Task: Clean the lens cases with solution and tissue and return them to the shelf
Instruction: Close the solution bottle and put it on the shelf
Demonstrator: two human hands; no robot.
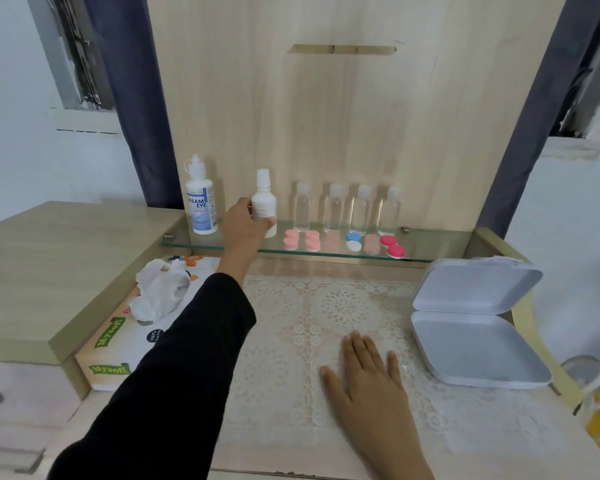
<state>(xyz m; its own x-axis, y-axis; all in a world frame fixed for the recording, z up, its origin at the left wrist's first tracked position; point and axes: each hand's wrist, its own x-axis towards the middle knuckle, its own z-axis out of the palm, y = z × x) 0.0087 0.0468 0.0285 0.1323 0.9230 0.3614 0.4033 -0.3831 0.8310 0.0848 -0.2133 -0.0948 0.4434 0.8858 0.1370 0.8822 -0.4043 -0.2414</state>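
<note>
The sleeve [187, 358] is black. The small bottle [264, 206] is plain white. The tall bottle [201, 202] is white with a blue-lettered label. Four clear bottles [335, 211] have white caps. On the green-tinged glass shelf [440, 245] lie pale pink cases [291, 242], a blue-and-white case [353, 241] and a deep pink case [392, 245]. The lace mat [326, 323] is white with round rosette patterns. The box [475, 323] is white. The tissue box [118, 348] is white with green lettering, and the tissue [160, 289] is white. The worktop [291, 459] and back panel [326, 116] are pale wood grain. The curtains [132, 98] are dark blue-grey.
</note>
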